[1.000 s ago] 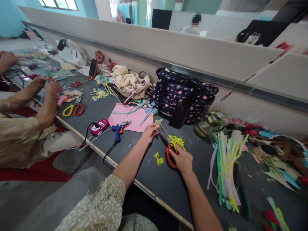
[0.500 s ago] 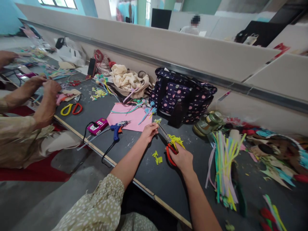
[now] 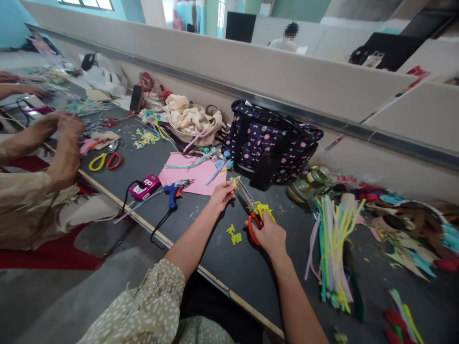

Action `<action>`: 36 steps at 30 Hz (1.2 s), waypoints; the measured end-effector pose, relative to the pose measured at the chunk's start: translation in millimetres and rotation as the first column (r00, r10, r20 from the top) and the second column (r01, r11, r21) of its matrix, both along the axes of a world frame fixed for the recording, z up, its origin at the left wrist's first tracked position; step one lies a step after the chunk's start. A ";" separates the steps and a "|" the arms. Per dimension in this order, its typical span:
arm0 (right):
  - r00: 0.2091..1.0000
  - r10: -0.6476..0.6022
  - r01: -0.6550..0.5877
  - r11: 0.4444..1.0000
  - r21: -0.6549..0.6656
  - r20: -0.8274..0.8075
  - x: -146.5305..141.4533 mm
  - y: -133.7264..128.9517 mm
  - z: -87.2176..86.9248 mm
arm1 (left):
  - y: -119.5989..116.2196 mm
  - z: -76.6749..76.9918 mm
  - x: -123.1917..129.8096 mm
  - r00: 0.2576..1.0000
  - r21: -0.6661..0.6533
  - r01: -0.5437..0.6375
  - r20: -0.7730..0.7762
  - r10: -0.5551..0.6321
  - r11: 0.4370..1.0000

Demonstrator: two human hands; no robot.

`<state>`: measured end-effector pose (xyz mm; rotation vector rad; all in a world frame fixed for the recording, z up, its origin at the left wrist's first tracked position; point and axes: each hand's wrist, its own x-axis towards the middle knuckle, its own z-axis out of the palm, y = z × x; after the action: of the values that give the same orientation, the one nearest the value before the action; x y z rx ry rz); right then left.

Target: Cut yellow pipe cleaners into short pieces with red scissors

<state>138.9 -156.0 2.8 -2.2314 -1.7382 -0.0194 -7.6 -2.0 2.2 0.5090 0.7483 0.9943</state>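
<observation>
My left hand (image 3: 223, 195) pinches a small pale yellow-green piece (image 3: 235, 181) between thumb and fingertips; its exact kind is too small to make out. In my right hand (image 3: 271, 235) is a pair of scissors (image 3: 247, 195) with red and yellow handles. The blades point up and left, with their tips close beside the pinched piece; whether they touch it I cannot tell. A heap of yellow cut bits (image 3: 264, 208) lies just behind the scissors. Several yellow-green strips (image 3: 234, 235) rest on the dark table (image 3: 215, 260) between my forearms.
Left stand a blue glue gun (image 3: 173, 193), a purple box (image 3: 145, 187) and a pink sheet (image 3: 193, 174). Behind are a dotted bag (image 3: 274, 138) and a green jar (image 3: 310, 184). Coloured fuzzy stems (image 3: 335, 253) lie right. A co-worker's hands (image 3: 70, 126) work at left.
The scissors have shifted slightly, their tips a little up and to the right. My left hand stays almost in place. The co-worker's hands have moved a little left.
</observation>
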 end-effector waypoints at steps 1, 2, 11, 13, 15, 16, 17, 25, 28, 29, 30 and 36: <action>1.000 0.003 -0.003 1.000 -0.004 -0.021 -1.2 -0.2 1.7 | -0.3 0.6 -0.1 1.000 0.001 -0.005 0.012 0.005 1.000; 0.999 0.008 -0.009 1.000 -0.010 -0.041 -2.2 -0.4 2.9 | -0.6 1.4 -0.3 1.000 0.002 -0.009 0.022 0.009 1.000; 0.994 -0.057 0.053 0.998 -0.044 -0.092 3.9 -0.4 -11.4 | -0.5 2.4 -1.4 0.997 0.036 0.018 0.077 -0.020 0.999; 0.992 -0.051 0.049 0.999 -0.022 -0.118 4.4 -1.0 -13.6 | 0.0 0.9 -1.2 0.996 0.040 0.019 0.082 -0.022 0.999; 0.989 -0.040 0.040 0.999 -0.002 -0.144 3.6 -1.7 -13.6 | 0.2 -0.8 -1.1 0.995 0.044 0.028 0.089 -0.032 0.999; 0.988 -0.034 0.035 0.999 0.009 -0.152 3.0 -1.9 -13.1 | 0.3 -1.5 -1.1 0.995 0.046 0.033 0.094 -0.037 0.998; 0.987 -0.026 0.029 0.999 0.019 -0.157 2.3 -2.1 -12.4 | 0.3 -2.1 -1.0 0.994 0.047 0.038 0.099 -0.042 0.998; 0.983 0.014 -0.003 0.998 0.060 -0.181 1.2 -0.9 -13.1 | -0.8 -3.2 0.0 0.989 0.080 0.055 0.134 -0.066 0.995; 0.982 0.028 -0.012 0.996 0.084 -0.187 1.5 -0.6 -14.5 | -0.6 -5.2 0.0 0.987 0.090 0.068 0.136 -0.080 0.994; 0.982 0.032 -0.016 0.996 0.088 -0.186 1.6 -0.6 -14.7 | -0.4 -5.9 0.1 0.987 0.092 0.072 0.137 -0.084 0.993; 0.983 0.034 -0.018 0.996 0.091 -0.183 1.7 -0.7 -14.7 | -0.2 -6.5 0.2 0.987 0.093 0.073 0.138 -0.085 0.993; 0.988 0.059 -0.044 0.993 0.108 -0.142 2.6 -1.3 -13.8 | -1.0 -4.9 1.7 0.988 0.079 0.062 0.136 -0.072 0.995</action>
<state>141.4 -157.2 -11.0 -2.0592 -1.6769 0.0605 -5.9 -3.0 -2.8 0.5202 0.5679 0.9868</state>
